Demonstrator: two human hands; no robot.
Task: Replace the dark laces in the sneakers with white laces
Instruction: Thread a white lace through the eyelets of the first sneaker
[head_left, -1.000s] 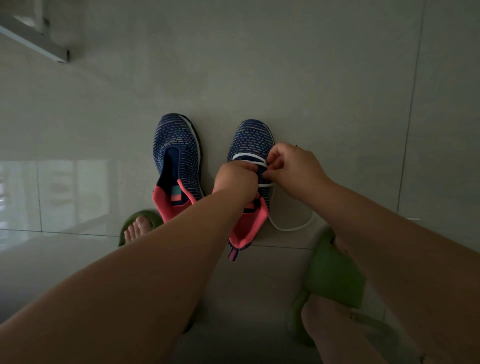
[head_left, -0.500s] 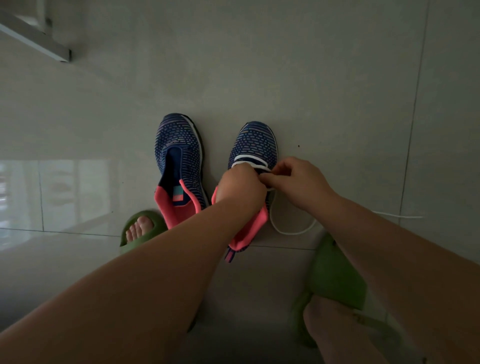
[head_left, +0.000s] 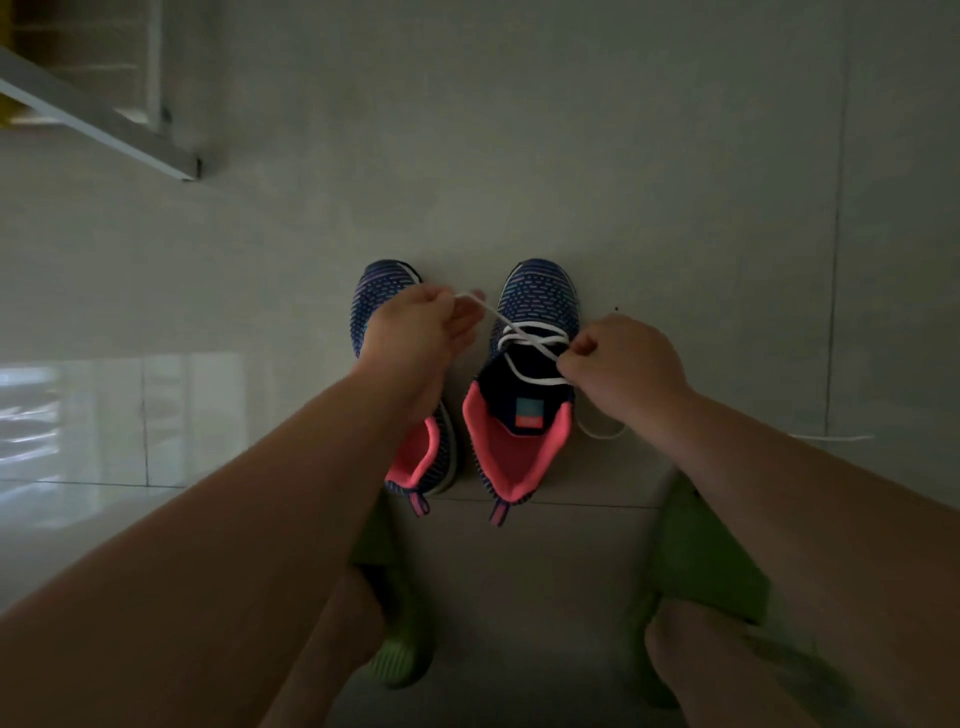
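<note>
Two blue knit sneakers with pink linings stand side by side on the tiled floor. The right sneaker (head_left: 535, 312) carries a white lace (head_left: 530, 343) crossed through its front eyelets. My left hand (head_left: 415, 332) is above the left sneaker (head_left: 379, 291) and pinches one end of the white lace, drawn taut up and to the left. My right hand (head_left: 623, 369) sits at the right sneaker's right side, fingers closed on the lace's other strand. The rest of that strand trails on the floor to the right. The left sneaker shows no lace; my forearm hides much of it.
My feet in green slippers (head_left: 701, 566) rest on the floor just behind the sneakers. A pale frame edge (head_left: 104, 124) runs across the upper left. Grey tile floor (head_left: 571, 156) stretches beyond the shoes.
My left hand has lifted from the right sneaker's tongue up and left, pulling a lace end taut across. The right hand stays at the shoe's right side. The camera has tilted downward.
</note>
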